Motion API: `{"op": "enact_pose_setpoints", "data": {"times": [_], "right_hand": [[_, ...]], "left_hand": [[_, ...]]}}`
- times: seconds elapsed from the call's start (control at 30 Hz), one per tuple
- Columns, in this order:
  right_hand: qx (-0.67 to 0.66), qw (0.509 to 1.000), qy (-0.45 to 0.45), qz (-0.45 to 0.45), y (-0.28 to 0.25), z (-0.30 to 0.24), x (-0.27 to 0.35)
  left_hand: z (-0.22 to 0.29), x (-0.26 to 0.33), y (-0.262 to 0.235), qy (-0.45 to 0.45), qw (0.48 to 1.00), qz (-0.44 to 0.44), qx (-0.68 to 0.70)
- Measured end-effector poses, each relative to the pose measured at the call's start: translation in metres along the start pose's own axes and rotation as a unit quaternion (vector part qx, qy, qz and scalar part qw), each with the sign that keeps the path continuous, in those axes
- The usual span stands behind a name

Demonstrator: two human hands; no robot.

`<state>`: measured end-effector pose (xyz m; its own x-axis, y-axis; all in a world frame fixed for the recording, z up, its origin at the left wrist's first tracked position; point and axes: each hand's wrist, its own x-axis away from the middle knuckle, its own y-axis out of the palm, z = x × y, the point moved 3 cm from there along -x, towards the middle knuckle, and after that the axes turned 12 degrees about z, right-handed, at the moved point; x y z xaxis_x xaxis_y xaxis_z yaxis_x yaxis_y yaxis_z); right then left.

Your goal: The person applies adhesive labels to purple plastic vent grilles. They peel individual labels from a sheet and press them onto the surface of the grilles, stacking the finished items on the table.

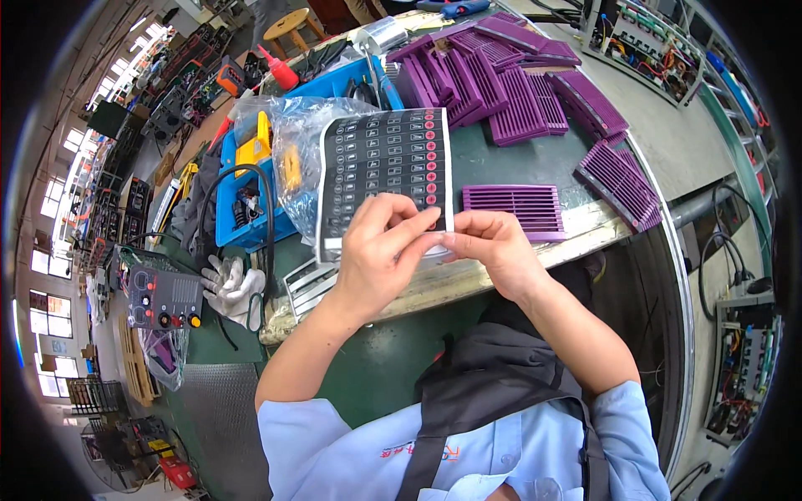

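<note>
A white-edged sheet of black labels (384, 154), printed in rows with red round marks down its right side, is held up over the bench's near edge. My left hand (376, 255) lies across its lower part, thumb and fingers pinched at the bottom right corner. My right hand (494, 247) pinches that same corner from the right, its fingertips meeting the left hand's. Just right of the sheet, a purple slotted panel (514, 209) rests flat on the bench. Whether a label's edge is lifted between my fingertips is hidden.
More purple slotted panels (459, 83) are piled at the back, one (620, 184) by the right edge. On the left stand blue bins (242, 209), with clear plastic wrap (305, 125), white gloves (234, 288) and a grey control panel (163, 298). A red-capped bottle (282, 73) stands behind.
</note>
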<state>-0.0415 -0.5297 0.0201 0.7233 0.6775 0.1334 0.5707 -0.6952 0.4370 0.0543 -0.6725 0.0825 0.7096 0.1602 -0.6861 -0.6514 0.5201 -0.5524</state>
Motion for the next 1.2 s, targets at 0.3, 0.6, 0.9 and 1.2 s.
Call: {"op": "enact_pose_setpoints", "data": {"times": [0.3,0.6,0.9,1.2], "right_hand": [[0.047,0.997,-0.058,0.017,0.008,-0.003,-0.005],[0.118,0.989,-0.081,-0.024,0.010,0.001,-0.013],[0.082,0.994,-0.073,-0.008,0.006,0.000,-0.015],[0.012,1.000,-0.019,-0.015,0.018,-0.008,-0.008]], "left_hand": [[-0.011,-0.004,0.001,-0.092,0.993,-0.012,0.070],[-0.014,-0.013,-0.006,-0.039,0.997,-0.001,0.074],[-0.021,-0.016,-0.002,-0.124,0.986,0.022,0.108],[-0.042,-0.006,-0.007,-0.306,0.906,0.038,0.289]]}}
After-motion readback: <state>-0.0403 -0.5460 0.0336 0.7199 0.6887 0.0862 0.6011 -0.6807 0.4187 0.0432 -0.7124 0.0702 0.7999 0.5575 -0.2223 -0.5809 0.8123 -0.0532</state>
